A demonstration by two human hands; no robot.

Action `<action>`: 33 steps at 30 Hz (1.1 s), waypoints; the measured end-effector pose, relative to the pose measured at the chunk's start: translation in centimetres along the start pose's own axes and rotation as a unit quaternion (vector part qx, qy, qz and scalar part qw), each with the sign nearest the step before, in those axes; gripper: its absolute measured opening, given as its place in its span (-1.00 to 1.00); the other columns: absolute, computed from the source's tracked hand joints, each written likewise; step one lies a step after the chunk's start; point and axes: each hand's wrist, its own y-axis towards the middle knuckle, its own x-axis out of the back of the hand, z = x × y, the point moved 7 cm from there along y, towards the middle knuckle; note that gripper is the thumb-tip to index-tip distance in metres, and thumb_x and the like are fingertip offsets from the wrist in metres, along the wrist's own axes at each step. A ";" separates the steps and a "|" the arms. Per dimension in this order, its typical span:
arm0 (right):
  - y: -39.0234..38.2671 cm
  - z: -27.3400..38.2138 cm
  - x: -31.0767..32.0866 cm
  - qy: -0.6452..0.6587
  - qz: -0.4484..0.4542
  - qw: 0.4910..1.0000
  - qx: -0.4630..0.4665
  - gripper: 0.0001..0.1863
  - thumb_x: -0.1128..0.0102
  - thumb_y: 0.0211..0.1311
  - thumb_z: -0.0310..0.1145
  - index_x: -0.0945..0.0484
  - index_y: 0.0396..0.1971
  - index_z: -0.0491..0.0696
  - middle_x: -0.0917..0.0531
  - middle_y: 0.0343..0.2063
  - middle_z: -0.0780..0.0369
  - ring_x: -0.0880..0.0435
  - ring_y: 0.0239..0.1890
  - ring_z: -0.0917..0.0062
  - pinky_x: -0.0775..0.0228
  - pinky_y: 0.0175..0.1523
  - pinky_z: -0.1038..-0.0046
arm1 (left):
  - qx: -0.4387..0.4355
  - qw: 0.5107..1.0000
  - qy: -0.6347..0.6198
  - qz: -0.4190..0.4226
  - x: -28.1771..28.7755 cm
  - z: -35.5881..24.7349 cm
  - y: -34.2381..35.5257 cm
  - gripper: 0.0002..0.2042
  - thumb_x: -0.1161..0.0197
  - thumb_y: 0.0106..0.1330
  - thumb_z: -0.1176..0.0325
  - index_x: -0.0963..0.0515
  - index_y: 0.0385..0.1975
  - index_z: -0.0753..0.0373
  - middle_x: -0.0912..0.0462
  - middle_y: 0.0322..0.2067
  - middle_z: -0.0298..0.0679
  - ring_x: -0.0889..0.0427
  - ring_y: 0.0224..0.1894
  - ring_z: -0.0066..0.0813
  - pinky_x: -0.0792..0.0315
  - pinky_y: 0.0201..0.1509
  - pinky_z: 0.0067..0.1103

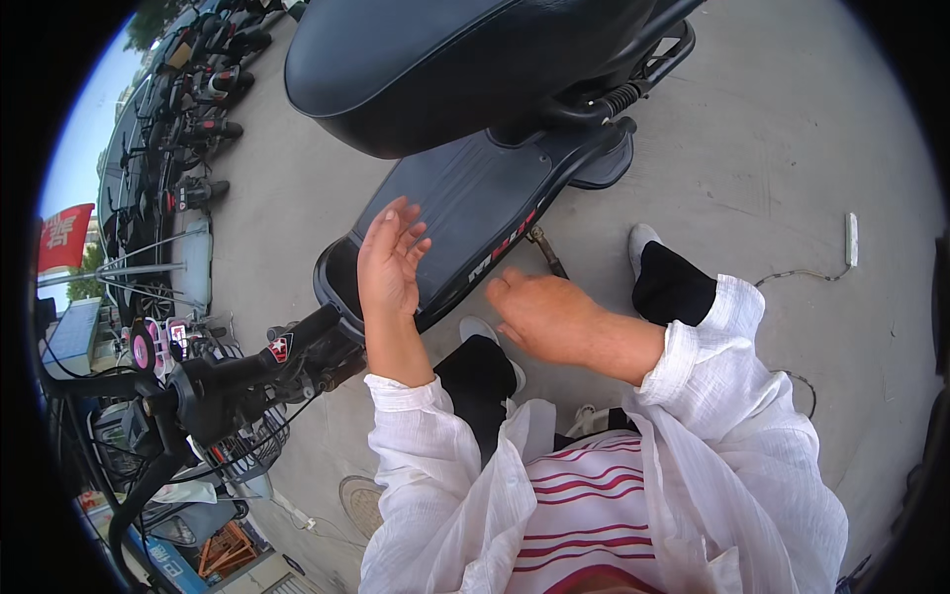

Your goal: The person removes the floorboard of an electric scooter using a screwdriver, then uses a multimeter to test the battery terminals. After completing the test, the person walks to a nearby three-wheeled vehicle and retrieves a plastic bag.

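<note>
A black electric scooter stands before me, with its padded seat (pixel 435 59), flat footboard (pixel 465 193), handlebar stem (pixel 223 376) and kickstand (pixel 549 257). My left hand (pixel 393 262) is raised over the footboard's front part, palm turned sideways, fingers apart and loosely bent, holding nothing. My right hand (pixel 544 317) is beside the footboard's near edge, back up, with curled fingers; whatever they may hold is hidden. Both forearms come out of white sleeves.
Parked scooters (pixel 213 84) line the left, near a red flag (pixel 64 238) and a metal-framed stand (pixel 196 262). A white power strip (pixel 851 240) with a cable lies on the pavement (pixel 792 148) to the right. My shoes (pixel 643 241) flank the kickstand. A round cover (pixel 361 500) is lower left.
</note>
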 end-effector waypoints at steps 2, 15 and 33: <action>-0.4 0.3 -0.2 -0.005 -0.020 1.000 0.012 -0.67 -0.28 0.06 -0.40 -0.46 -0.22 -0.26 -0.56 -0.16 -0.03 -0.68 -0.30 0.09 -0.58 -0.22 0.19 | 0.026 0.998 -0.007 -0.048 2.0 1.1 0.5 -0.60 -0.11 0.39 0.20 -0.45 0.10 0.34 -0.56 -0.03 -0.14 -0.54 -0.07 -0.36 -0.48 0.01 -0.47; -4.1 -13.2 12.3 0.361 -0.290 0.837 -0.290 -0.68 -0.20 0.24 -0.23 -0.50 -0.24 -0.22 -0.60 -0.44 0.16 -0.60 -0.39 0.48 -0.43 -0.35 0.40 | -0.018 0.977 -0.178 -0.119 3.6 1.2 -3.2 -0.76 -0.07 0.39 0.25 -0.53 -0.13 0.28 -0.59 -0.17 -0.24 -0.55 -0.17 -0.39 -0.46 -0.06 -0.47; 2.6 -13.9 10.6 -0.067 -0.159 0.960 -0.219 -0.70 -0.09 0.10 -0.32 -0.71 -0.19 0.06 -0.70 -0.18 0.13 -0.65 -0.07 0.22 -0.48 0.03 0.27 | -0.008 0.979 -0.189 -0.078 5.3 0.0 -3.4 -0.72 -0.11 0.37 0.21 -0.52 -0.12 0.29 -0.56 -0.19 -0.26 -0.49 -0.21 -0.46 -0.40 -0.13 -0.54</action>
